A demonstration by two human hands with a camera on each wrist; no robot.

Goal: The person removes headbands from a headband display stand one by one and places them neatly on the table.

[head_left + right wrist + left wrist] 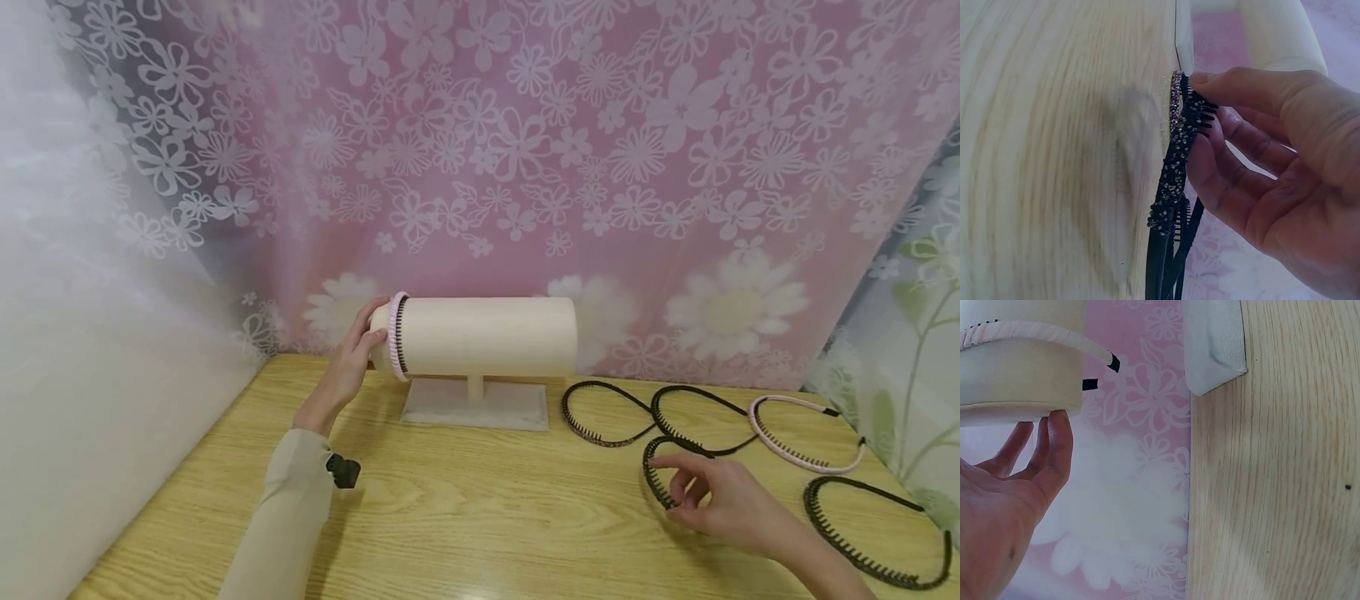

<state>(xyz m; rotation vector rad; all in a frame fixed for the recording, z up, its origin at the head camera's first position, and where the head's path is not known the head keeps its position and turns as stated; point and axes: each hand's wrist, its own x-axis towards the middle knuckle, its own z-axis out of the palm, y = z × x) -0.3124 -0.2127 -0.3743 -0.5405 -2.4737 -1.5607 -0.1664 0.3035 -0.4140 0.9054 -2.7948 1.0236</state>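
A cream, cylinder-topped headband stand (495,333) has a pink headband (395,337) with dark inner teeth around its left end. At that end, my left hand (351,354) grips the stand with bent fingers; in the left wrist view its fingertips touch the end rim. My right hand (731,504) pinches a black headband (655,479) between thumb and fingers, low over the table. Close up in the right wrist view, dark sparkling beads cover this black headband (1175,156), with teeth along its inner side. Part of it lies hidden behind the right hand.
On the wooden table (480,517), a dark glittery headband (592,437), another black headband (705,387) and a pink headband (783,450) lie behind the right hand. One more black headband (840,546) lies right of the wrist. A flowered pink curtain (480,167) hangs behind.
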